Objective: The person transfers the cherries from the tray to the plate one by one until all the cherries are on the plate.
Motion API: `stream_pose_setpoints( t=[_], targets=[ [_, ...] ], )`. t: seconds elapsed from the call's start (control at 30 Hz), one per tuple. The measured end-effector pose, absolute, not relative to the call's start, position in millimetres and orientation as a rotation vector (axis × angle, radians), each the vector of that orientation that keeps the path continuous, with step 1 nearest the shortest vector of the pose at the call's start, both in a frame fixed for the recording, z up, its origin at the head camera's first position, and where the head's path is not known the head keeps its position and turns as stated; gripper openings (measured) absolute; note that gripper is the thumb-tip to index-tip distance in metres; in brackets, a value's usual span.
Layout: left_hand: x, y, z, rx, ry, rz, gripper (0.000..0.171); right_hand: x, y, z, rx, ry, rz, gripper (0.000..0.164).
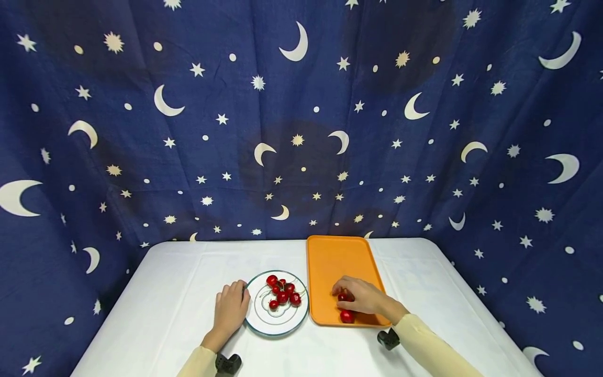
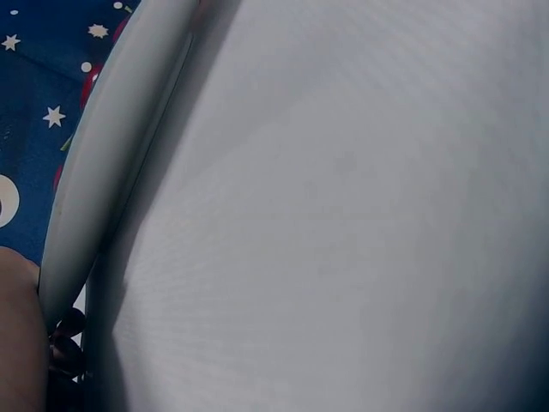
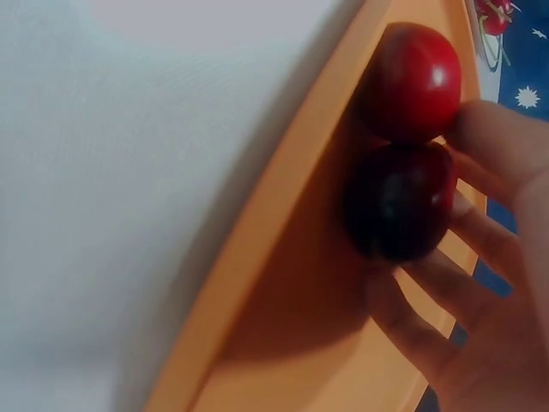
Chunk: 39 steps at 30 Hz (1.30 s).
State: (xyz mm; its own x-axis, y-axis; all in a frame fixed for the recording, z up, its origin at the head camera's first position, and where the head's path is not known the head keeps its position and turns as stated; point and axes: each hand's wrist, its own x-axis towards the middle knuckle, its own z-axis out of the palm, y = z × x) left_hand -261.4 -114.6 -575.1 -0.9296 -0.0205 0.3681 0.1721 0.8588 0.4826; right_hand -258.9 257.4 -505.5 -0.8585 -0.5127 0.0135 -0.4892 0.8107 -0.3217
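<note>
My left hand (image 1: 230,308) is at the left rim of a white plate (image 1: 278,328) with a green edge, the thumb against the rim. In the left wrist view the hand (image 2: 19,343) meets the edge of the plate (image 2: 111,163), with dark fingertips just below it. Several red cherries (image 1: 282,297) with stems lie on the plate. My right hand (image 1: 360,297) reaches over the near end of an orange tray (image 1: 339,256). Its thumb and fingers curl round a dark red plum (image 3: 399,206). A brighter red plum (image 3: 416,81) lies against it, beside the thumb.
A white cloth (image 1: 188,283) covers the table, the plate standing left of the tray. Behind the table hangs a dark blue curtain (image 1: 301,178) with moons and stars. Black devices (image 1: 228,363) are strapped at both wrists.
</note>
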Motion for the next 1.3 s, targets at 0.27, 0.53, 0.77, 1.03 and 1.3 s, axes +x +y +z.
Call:
stream_pose_setpoints(
  t=[0.27, 0.53, 0.77, 1.03, 1.3],
  targets=[
    [-260.9, -114.7, -571.3, -0.128, -2.663, -0.722, 0.018, -258.4, 259.7, -502.1, -0.822, 2.908, -0.491, 0.026],
    [-261.4, -115.6, -571.0, -0.125, -2.654, -0.717, 0.017, -260.1, 265.7, -503.0, -0.905, 2.909, -0.523, 0.022],
    [-263.3, -114.4, -572.4, -0.116, -2.648, -0.736, 0.018, -263.8, 265.1, -505.9, -0.97, 2.924, -0.571, 0.017],
    [-262.8, -115.2, -575.2, -0.1, -2.684, -0.756, 0.02, -263.3, 262.7, -511.2, -0.952, 2.984, -0.631, 0.01],
    [-261.3, -115.6, -578.4, -0.115, -2.681, -0.752, 0.018, -257.9, 262.7, -511.0, -0.81, 3.128, -0.485, 0.021]
  ],
)
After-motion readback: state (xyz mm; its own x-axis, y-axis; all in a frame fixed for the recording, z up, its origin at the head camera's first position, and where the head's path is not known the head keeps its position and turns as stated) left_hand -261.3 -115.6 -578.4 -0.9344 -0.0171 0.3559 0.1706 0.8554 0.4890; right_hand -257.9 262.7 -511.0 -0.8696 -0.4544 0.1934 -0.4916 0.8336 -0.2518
